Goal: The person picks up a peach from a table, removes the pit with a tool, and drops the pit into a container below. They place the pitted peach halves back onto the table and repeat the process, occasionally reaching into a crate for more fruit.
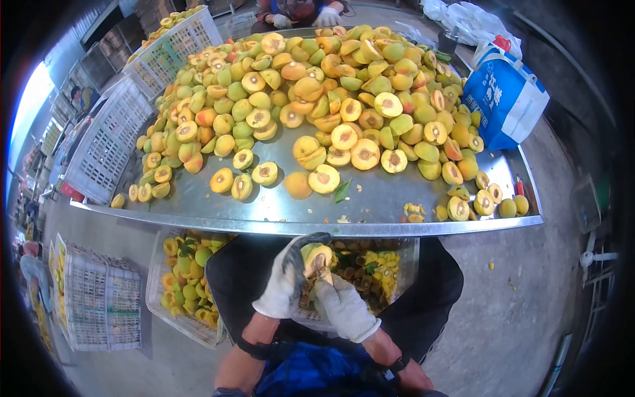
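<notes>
Over my lap, just below the table's front edge, my left hand [283, 281] in a white glove with dark fingers is closed around a halved yellow peach [316, 257], cut face towards me. My right hand [345, 309], in a pale grey glove, is closed on a small slim tool [326, 275]. Its tip meets the middle of the peach, where brown shows. Most of the tool is hidden by the fingers. Underneath both hands, a crate [411, 264] between my knees holds brown pits and yellow scraps.
A metal table [264, 205] bears a large heap of peaches [297, 86], many halved. A blue bag [496, 96] stands at its right end. Plastic crates [106, 301] stand at the left, and another crate [157, 291] of peaches sits beside my leg. A gloved co-worker [301, 10] sits opposite.
</notes>
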The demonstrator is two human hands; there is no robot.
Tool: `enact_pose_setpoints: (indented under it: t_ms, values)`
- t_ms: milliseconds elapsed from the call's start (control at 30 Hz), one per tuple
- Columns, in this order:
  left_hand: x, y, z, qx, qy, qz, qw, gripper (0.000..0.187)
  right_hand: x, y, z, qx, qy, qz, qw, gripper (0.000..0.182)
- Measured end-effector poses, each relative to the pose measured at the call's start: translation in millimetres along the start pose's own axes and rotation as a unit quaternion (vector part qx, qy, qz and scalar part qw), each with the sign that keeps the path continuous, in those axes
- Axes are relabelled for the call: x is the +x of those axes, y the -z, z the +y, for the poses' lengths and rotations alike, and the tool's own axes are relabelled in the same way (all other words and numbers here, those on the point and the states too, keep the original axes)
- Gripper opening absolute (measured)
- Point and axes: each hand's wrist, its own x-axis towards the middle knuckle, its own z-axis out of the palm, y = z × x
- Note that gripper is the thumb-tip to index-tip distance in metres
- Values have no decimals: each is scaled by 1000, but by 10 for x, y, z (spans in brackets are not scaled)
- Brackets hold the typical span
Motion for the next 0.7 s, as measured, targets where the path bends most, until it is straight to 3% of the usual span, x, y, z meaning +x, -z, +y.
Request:
enact_pose_setpoints:
  t_ms: [100, 200, 233, 333, 400, 500, 567, 633, 700]
  values:
    - [-9, -92, -80, -50, 12, 25, 998, 84, -54, 24, -123, 60, -45, -38, 996, 28]
    - [-65, -95, -68, -70, 26, 48, 996, 76, -28, 38, -81, -155, 55, 14, 986, 31]
    - [-69, -101, -51, -67, 25, 50, 996, 72, -25, 31, -92, -146, 46, 14, 988, 31]
    - [-72, -157, 65, 103, 16, 79, 991, 57, -30, 15, -190, -150, 24, 15, 988, 31]
    - [-128, -53, -58, 141, 22, 79, 987, 48, -45, 15, -284, -189, 16, 21, 982, 31]
    - [-82, 147, -297, 183, 32, 83, 979, 44, -5, 44, -62, -241, 91, 31, 966, 31]
    - [-44, 207, -328, 155, 125, 82, 976, 45, 30, 93, 25, -260, 71, 12, 963, 31]
    - [115, 162, -66, 76, 298, 72, 949, 45, 24, 99, 54, -277, 51, 3, 959, 32]
    - [117, 304, -172, 37, 299, 22, 953, 55, 16, 91, 55, -293, 30, 4, 956, 32]
